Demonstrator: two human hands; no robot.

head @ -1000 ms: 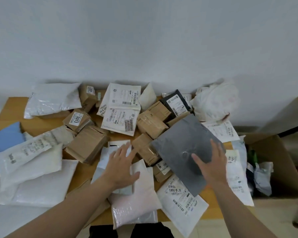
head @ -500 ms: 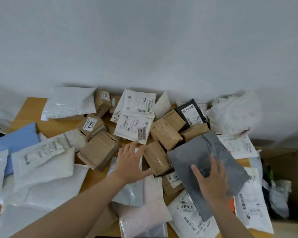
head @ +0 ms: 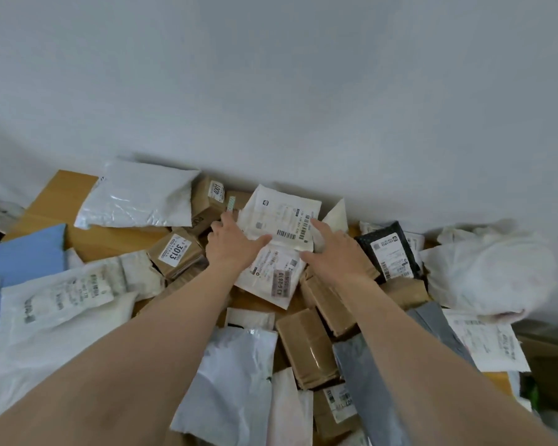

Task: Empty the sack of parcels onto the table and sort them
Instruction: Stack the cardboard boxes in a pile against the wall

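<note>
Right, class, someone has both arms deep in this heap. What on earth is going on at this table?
A person is working through parcels spread over a wooden table. Both arms stretch to the far side, where the left hand and the right hand flank a white labelled mailer, with fairly straight fingers touching its edges. Brown boxes, white bags and a grey mailer lie mixed around it. A crumpled white sack lies at the right end.

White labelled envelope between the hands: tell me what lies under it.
A second labelled envelope, marked 6-2610, pokes out beneath its near edge. Anything under its middle is covered.
</note>
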